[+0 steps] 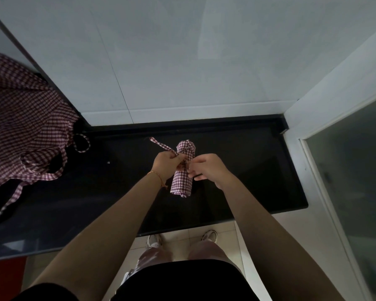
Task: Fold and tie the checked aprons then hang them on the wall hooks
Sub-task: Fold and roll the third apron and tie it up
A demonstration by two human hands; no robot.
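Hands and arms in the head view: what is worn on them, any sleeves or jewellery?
Both forearms are bare, with no sleeves in sight. The left hand has a thin orange-gold bracelet at the wrist, with a small loose end hanging. The right hand shows no ring, watch or band.

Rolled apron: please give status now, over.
Left hand shut on strap. Right hand pinching at rolled apron, knot unfinished. Loose apron waits left. Nothing blocking.
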